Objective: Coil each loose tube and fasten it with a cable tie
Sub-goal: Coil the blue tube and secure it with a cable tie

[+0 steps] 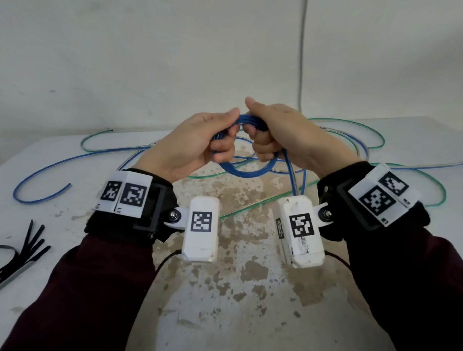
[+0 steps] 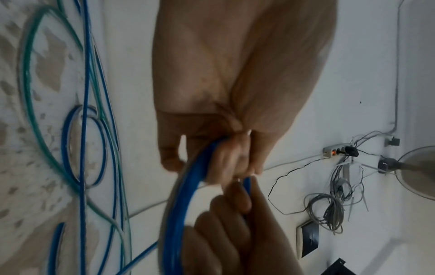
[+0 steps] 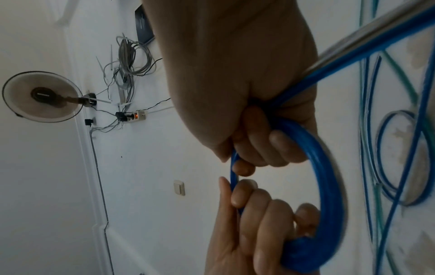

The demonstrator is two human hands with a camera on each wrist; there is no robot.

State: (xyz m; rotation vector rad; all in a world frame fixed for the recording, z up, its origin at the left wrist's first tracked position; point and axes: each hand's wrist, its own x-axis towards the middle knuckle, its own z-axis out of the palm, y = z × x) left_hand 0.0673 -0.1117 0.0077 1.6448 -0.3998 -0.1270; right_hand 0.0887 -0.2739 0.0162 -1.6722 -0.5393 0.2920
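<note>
A white worktop [image 1: 247, 294] with worn brown patches is seen. Loose blue tubes [image 1: 41, 180] and green tubes [image 1: 379, 133] are sprawled across it; black ties [image 1: 20, 257] are laid at its left edge.

The person wears dark maroon sleeves [image 1: 84, 288] and black wrist straps [image 1: 155, 212]. Each strap carries white blocks [image 1: 201, 226] printed with black square markers, fixed by a bolt [image 1: 326, 213]; thin black cables [image 1: 167, 259] trail behind.

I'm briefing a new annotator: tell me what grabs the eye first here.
Both hands, the left hand and right hand, grip a small blue tube coil held above the table's middle. Behind it, loose blue and green tubes sprawl across the table. Black cable ties lie at the left edge.
</note>
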